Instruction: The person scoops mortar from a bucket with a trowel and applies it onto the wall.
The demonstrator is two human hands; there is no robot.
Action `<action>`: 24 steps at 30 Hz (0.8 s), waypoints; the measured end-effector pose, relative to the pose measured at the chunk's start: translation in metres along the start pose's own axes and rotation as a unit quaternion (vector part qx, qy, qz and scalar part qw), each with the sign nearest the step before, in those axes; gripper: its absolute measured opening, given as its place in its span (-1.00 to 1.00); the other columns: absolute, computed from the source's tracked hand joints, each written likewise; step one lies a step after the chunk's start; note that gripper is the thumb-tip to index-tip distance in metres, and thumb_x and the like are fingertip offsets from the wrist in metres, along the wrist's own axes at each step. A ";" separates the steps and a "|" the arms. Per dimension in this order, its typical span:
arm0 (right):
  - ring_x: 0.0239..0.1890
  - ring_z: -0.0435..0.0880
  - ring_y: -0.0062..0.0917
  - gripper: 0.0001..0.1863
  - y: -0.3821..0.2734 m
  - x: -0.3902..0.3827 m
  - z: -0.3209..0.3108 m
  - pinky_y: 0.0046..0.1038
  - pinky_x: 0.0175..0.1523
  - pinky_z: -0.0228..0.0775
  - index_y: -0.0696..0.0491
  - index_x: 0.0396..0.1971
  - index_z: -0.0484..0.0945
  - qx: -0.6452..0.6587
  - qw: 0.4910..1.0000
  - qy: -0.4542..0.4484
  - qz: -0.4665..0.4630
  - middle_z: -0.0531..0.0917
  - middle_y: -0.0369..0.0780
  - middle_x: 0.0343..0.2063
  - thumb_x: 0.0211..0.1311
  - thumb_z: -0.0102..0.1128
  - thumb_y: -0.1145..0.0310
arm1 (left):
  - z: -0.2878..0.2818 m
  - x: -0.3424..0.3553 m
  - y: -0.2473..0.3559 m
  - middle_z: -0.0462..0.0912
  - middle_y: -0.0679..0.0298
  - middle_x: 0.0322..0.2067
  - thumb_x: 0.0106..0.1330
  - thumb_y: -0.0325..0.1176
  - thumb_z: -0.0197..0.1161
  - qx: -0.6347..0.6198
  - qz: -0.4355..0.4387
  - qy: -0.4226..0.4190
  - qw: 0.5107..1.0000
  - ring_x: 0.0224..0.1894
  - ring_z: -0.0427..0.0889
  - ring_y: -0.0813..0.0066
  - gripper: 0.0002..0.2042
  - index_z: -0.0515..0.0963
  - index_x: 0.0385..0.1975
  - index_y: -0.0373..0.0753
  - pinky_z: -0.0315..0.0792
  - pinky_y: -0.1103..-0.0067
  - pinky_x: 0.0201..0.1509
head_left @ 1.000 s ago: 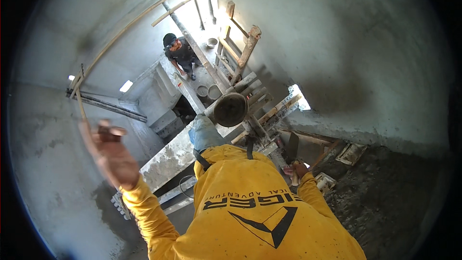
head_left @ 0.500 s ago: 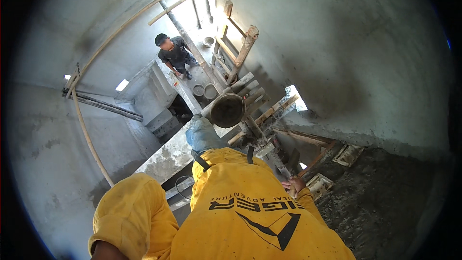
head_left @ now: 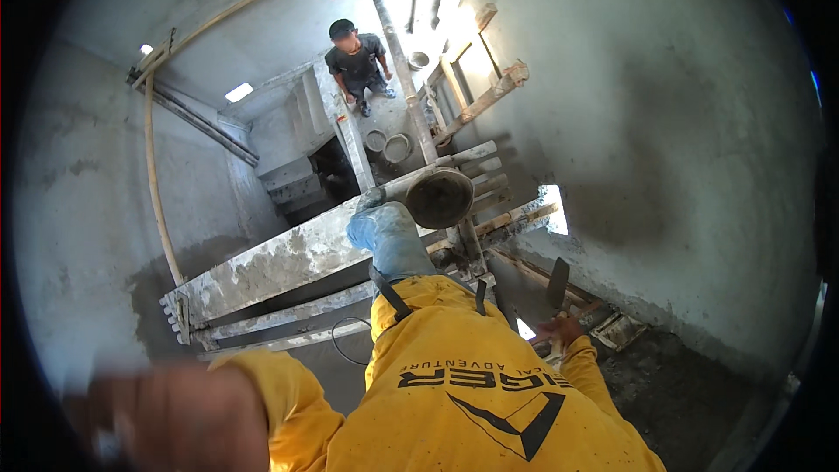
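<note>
My left hand [head_left: 188, 411] is a blurred shape at the lower left, close to the camera; its fingers cannot be made out. My right hand [head_left: 559, 332] grips a trowel with a dark blade [head_left: 557, 284] and a pale handle, held beside my yellow top [head_left: 472, 358]. My jean-clad leg [head_left: 389, 240] rests on a cement-smeared plank [head_left: 253, 269], next to a round bucket [head_left: 440, 197] with a dark inside.
A person in dark clothes [head_left: 354, 61] stands below near two buckets [head_left: 396, 149]. Bamboo poles [head_left: 153, 183] and rough timber supports [head_left: 489, 105] frame the space. Grey plastered walls [head_left: 664, 122] surround it, and dirty rectangular pans [head_left: 616, 332] lie at the lower right.
My left hand has swept down from the left wall to the lower edge and back into view. The scene has shifted rightward in the picture. The trowel blade shows more clearly beside me.
</note>
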State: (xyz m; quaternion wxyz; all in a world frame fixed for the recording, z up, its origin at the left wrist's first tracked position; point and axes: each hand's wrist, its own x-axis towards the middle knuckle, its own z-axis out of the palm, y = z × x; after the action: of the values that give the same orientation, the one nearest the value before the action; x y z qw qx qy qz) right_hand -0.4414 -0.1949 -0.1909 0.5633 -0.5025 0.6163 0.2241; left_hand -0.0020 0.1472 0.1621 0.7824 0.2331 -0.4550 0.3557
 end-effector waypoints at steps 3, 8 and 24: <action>-0.16 0.70 -0.16 -0.54 -0.041 0.002 0.006 -0.27 0.00 0.59 0.30 0.14 0.23 0.114 0.993 0.027 -0.012 0.61 0.12 -0.16 0.25 0.02 0.53 | -0.104 -0.080 0.004 0.17 -0.04 0.33 0.27 0.12 0.08 0.300 -0.315 0.076 0.897 0.08 0.44 0.14 -0.25 0.17 0.34 -0.30 0.43 0.23 0.06; -0.18 0.72 -0.23 -0.53 -0.087 0.005 0.034 -0.28 0.03 0.62 0.29 0.15 0.22 0.135 0.989 0.022 -0.051 0.63 0.07 -0.19 0.23 0.00 0.58 | -0.291 -0.275 0.113 0.01 0.23 0.43 0.25 0.26 0.11 0.462 -0.580 0.358 0.567 0.24 0.29 -0.03 -0.15 -0.04 0.46 0.07 0.24 0.04 0.23; -0.07 0.69 -0.17 -0.64 0.098 0.076 0.075 -0.32 0.05 0.59 0.34 -0.01 0.32 0.232 0.969 -0.069 0.045 0.58 0.11 -0.12 0.21 0.01 0.52 | -0.388 -0.279 0.250 0.30 -0.02 0.20 0.09 0.34 0.17 0.449 -0.734 0.498 0.104 0.15 0.39 0.01 -0.05 -0.05 0.43 0.05 0.35 0.15 0.11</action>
State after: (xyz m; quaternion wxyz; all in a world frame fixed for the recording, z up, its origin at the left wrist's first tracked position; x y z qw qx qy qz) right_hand -0.4811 -0.1216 -0.3092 0.6948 -0.3133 0.6332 0.1343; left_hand -0.0747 0.4779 -0.2575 0.4648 0.5328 0.6731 -0.2167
